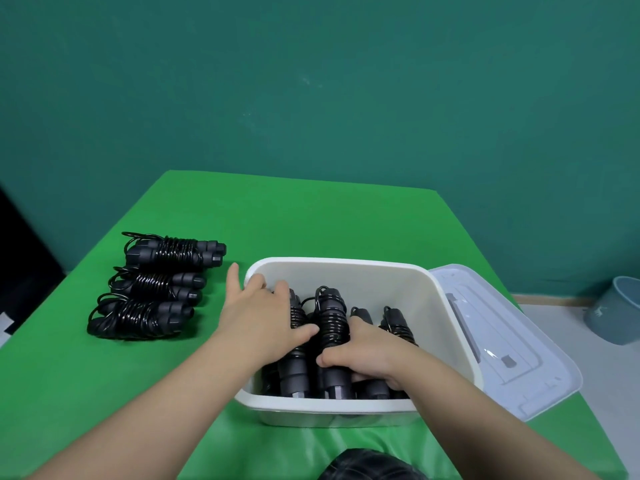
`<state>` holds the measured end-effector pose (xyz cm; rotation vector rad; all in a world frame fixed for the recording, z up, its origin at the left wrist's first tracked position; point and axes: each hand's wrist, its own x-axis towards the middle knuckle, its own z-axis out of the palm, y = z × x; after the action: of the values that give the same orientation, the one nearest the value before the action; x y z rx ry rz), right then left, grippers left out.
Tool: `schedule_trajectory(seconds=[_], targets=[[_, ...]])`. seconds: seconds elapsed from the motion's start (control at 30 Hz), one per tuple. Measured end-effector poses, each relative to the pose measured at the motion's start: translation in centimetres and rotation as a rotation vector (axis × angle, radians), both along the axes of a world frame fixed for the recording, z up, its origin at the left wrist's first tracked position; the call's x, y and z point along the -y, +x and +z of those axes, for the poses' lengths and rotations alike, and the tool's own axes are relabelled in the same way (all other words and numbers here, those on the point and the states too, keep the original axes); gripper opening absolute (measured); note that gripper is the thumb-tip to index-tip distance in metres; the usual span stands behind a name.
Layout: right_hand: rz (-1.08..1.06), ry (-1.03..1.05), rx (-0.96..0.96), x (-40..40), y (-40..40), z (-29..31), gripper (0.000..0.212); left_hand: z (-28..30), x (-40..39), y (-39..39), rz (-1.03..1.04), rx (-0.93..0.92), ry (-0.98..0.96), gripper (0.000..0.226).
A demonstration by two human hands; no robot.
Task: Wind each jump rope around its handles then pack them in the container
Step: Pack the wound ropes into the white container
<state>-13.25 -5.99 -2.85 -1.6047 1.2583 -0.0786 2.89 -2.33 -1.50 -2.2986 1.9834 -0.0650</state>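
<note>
A white container [349, 263] stands on the green table and holds several black jump ropes wound round their handles, lying side by side. My left hand [263, 317] rests flat on the leftmost wound rope [294, 368], fingers reaching to the container's far left rim and thumb against the middle wound rope [330, 317]. My right hand [367, 351] is inside the container, fingers curled over the near part of the middle rope and its right-hand neighbour [398, 323]. Three more wound ropes [159, 284] lie in a column on the table to the left.
The container's translucent lid [519, 344] lies right of it, reaching the table's right edge. A grey-blue bin [616, 310] stands on the floor at the right. A dark object [367, 465] shows at the bottom edge. A green wall rises behind the table.
</note>
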Motion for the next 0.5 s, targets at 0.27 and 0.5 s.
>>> schedule_trajectory(seconds=[0.27, 0.5], targets=[[0.045, 0.012, 0.1, -0.6, 0.6, -0.4, 0.057, 0.7, 0.0, 0.1, 0.039, -0.24, -0.084, 0.063], [0.256, -0.222, -0.161, -1.0, 1.4, 0.9, 0.043, 0.2, -0.3, 1.6, 0.032, -0.201, -0.077, 0.053]])
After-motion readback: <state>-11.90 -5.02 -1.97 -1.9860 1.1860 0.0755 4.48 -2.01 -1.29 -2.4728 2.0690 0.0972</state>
